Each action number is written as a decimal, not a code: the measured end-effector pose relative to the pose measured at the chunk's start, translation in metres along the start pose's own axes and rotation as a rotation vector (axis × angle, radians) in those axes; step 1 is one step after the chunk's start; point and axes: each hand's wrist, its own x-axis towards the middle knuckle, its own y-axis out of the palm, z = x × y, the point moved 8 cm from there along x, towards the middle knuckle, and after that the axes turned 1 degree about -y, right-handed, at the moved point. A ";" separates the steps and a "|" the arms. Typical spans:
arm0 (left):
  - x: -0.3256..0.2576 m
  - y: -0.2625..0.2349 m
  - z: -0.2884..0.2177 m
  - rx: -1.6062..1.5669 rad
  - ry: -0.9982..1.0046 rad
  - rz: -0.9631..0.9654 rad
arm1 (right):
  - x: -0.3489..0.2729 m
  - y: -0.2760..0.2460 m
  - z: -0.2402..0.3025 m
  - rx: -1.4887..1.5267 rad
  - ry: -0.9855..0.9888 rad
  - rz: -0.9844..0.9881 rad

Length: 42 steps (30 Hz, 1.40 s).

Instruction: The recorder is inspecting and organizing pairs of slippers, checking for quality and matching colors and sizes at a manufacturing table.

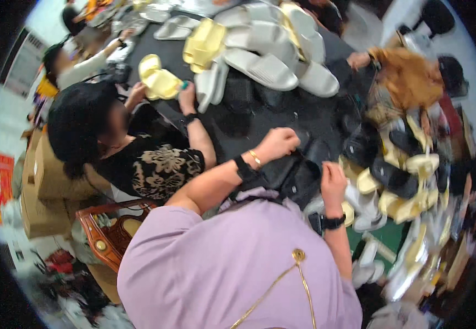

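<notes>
My left hand [279, 143] is held over the dark table, its fingers curled together in a pinch. Something thin and dark seems to run from its fingertips, too blurred to name. My right hand [334, 180] is lower and to the right, fingertips pressed together; what they hold, if anything, does not show. Between and below the hands lies a black slipper [299, 178] near the table's front edge, partly lost against the dark surface. Another dark slipper [319, 151] appears just beyond it. Both wrists carry black bands.
White slippers [262, 68] and yellow slippers [204, 44] are heaped across the far table [249, 123]. At left, a co-worker in a flowered top [164, 170] holds a yellow slipper [160, 82]. Black and yellow slippers [394, 178] pile up at right. A wooden chair [98, 236] stands left.
</notes>
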 end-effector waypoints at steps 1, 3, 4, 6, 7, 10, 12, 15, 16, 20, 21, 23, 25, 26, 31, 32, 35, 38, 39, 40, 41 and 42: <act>-0.006 0.000 -0.001 0.145 0.026 0.021 | -0.006 0.007 -0.002 -0.037 -0.015 0.050; -0.015 0.002 0.020 0.362 0.059 0.066 | -0.025 0.026 -0.007 0.006 0.065 0.221; -0.018 0.005 0.028 0.466 0.100 0.088 | -0.042 0.041 -0.020 -0.003 0.102 0.322; -0.027 0.011 0.050 0.524 -0.047 0.235 | -0.075 0.070 -0.037 -0.122 0.217 0.688; -0.033 0.015 0.064 0.578 -0.107 0.324 | -0.085 0.077 -0.038 -0.068 0.200 0.770; -0.035 0.025 0.100 0.739 -0.214 0.534 | -0.098 0.087 -0.038 0.040 0.160 0.931; -0.035 0.027 0.112 0.838 -0.208 0.588 | -0.096 0.088 -0.034 0.035 0.141 0.954; -0.026 0.015 0.110 0.814 -0.128 0.369 | -0.080 0.079 -0.012 -0.001 0.036 0.895; -0.022 0.012 0.107 0.809 -0.052 0.285 | -0.074 0.075 0.000 -0.020 0.000 0.880; -0.015 0.013 0.092 0.785 -0.070 0.247 | -0.064 0.078 0.034 -0.158 -0.170 0.829; -0.013 0.013 0.092 0.789 -0.060 0.246 | -0.060 0.076 0.043 -0.150 -0.222 0.817; -0.011 0.014 0.091 0.796 -0.041 0.244 | -0.058 0.078 0.051 -0.153 -0.246 0.807; -0.010 0.014 0.089 0.778 -0.036 0.227 | -0.057 0.078 0.055 -0.161 -0.254 0.807; -0.010 0.014 0.087 0.768 -0.033 0.219 | -0.056 0.078 0.055 -0.169 -0.251 0.813; 0.001 0.017 0.085 0.787 -0.049 0.239 | -0.055 0.082 0.050 -0.224 -0.279 0.793; 0.002 0.017 0.085 0.787 -0.054 0.234 | -0.050 0.079 0.059 -0.199 -0.295 0.763; 0.006 0.021 0.085 0.801 0.014 0.220 | -0.047 0.078 0.066 -0.162 -0.340 0.720; 0.009 0.021 0.090 0.782 -0.013 0.223 | -0.045 0.078 0.062 -0.185 -0.330 0.738; 0.010 0.021 0.088 0.785 0.004 0.206 | -0.044 0.078 0.059 -0.200 -0.318 0.751; 0.012 0.020 0.088 0.790 0.023 0.188 | -0.043 0.078 0.052 -0.212 -0.291 0.729; 0.014 0.020 0.088 0.794 0.043 0.169 | -0.043 0.081 0.040 -0.224 -0.264 0.708; 0.016 0.020 0.088 0.800 0.062 0.131 | -0.042 0.082 0.029 -0.236 -0.237 0.687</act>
